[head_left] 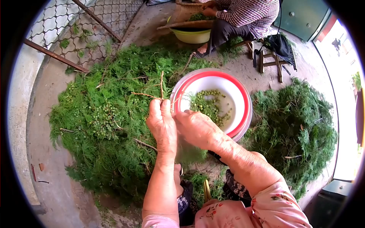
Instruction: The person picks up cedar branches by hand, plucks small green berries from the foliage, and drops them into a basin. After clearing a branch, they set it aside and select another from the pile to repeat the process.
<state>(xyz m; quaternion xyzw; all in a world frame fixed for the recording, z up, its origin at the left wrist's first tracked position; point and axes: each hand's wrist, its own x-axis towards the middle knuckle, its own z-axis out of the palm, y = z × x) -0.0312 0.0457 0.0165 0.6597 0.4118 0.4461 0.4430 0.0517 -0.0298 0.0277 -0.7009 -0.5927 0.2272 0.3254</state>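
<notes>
My left hand (162, 123) is closed around a conifer branch, whose bare brown twigs (162, 85) fork upward above the fist. Close beside it, my right hand (199, 129) has its fingers curled in at the near left rim of a white basin with a red band (247, 110); what they grip is hidden. Below the right hand hangs a smear of green foliage (190, 152), blurred by motion. Inside the basin lie small round green cones (211, 104), gathered mostly towards the left and middle.
A large heap of cut conifer branches (102, 125) spreads on the left, with a second pile (294, 133) on the right. Beyond the basin, another person (247, 17) sits working over a yellow-green tub (192, 36). A wooden stool (274, 62) and wire mesh (91, 22) stand nearby.
</notes>
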